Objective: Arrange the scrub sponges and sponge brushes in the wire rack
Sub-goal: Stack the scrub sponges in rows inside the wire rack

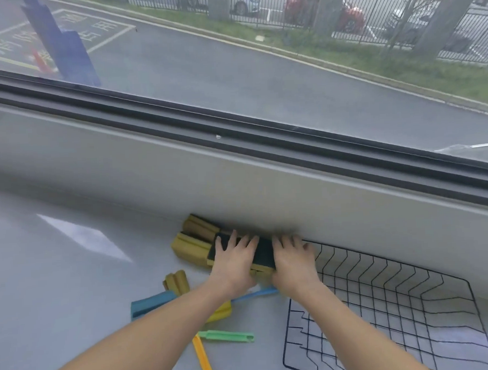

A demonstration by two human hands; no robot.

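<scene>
Both hands, left hand (234, 263) and right hand (293, 263), squeeze a stack of scrub sponges (262, 254) together, probably to carry them as one to the empty wire rack (385, 313) at 4 o'clock.

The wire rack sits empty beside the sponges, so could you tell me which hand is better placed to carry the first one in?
Probably the right hand: it lies nearest the wire rack, resting on the scrub sponges.

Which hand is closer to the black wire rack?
The right hand. It presses the green-topped scrub sponges right beside the black wire rack, by its near-left corner. The left hand is farther left, across the sponges.
</scene>
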